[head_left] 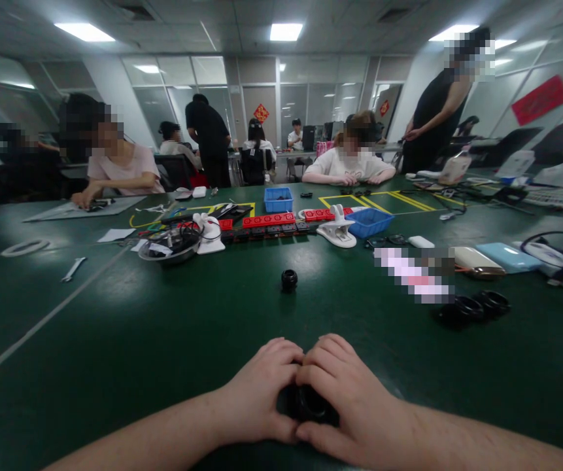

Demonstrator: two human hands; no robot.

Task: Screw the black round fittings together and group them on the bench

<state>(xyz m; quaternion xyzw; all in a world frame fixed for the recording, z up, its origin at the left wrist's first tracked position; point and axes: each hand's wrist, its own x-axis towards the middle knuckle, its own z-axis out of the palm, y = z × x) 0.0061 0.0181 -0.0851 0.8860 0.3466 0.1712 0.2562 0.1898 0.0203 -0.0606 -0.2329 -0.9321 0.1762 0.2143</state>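
My left hand [266, 391] and my right hand [347, 399] meet close to the table's near edge. Both are curled round a black, glossy, ring-shaped part [313, 402], fingers over its far side and thumbs at its near side. Much of that part is hidden by the fingers; a round opening shows in it. Farther out, straight ahead on the green table [203, 327], stands a similar small black round part [289, 280] with an open top. Two more black rings [470, 306] lie side by side to the right.
A metal bowl [170, 252] of dark parts, white clamps [337, 229], a red and black strip [269, 226] and blue bins [369, 222] line the middle. A wrench [74, 269] lies left; a light blue case [507, 257] and cables lie right. People sit across the table.
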